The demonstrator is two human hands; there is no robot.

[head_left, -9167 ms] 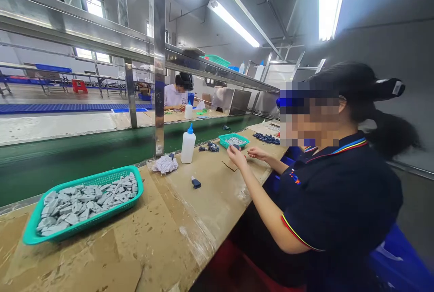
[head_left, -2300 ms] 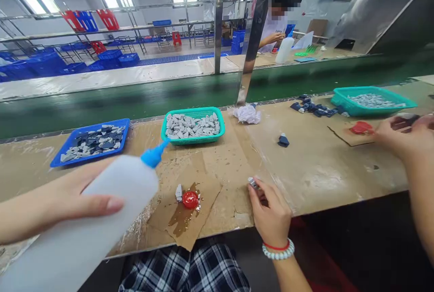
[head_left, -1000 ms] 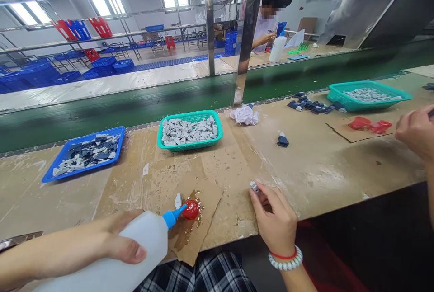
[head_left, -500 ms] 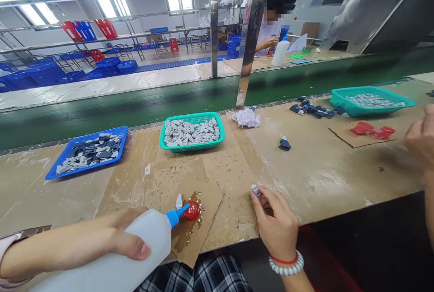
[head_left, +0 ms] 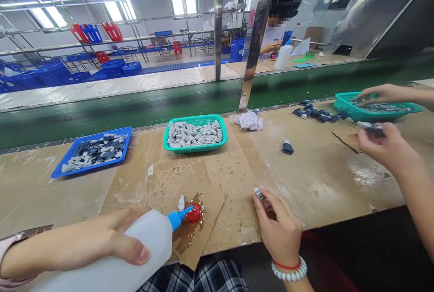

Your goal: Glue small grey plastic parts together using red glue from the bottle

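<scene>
My left hand is wrapped round a white squeeze bottle, tilted so its blue nozzle points at a small red cap. The nozzle tip is at the cap's rim, and wet liquid surrounds the cap on a piece of cardboard. Beside the cap is a small grey plastic piece. Between thumb and fingertips, my right hand pinches another small grey plastic piece, just above the table.
A green basket of grey pieces and a blue tray of dark and grey pieces stand farther back. Crumpled paper lies by a metal post. At right, a co-worker's hands are near another green basket.
The co-worker at right has brought both hands into view, one over the basket, one holding a dark and grey piece. My hands have hardly moved; the view has shifted slightly.
</scene>
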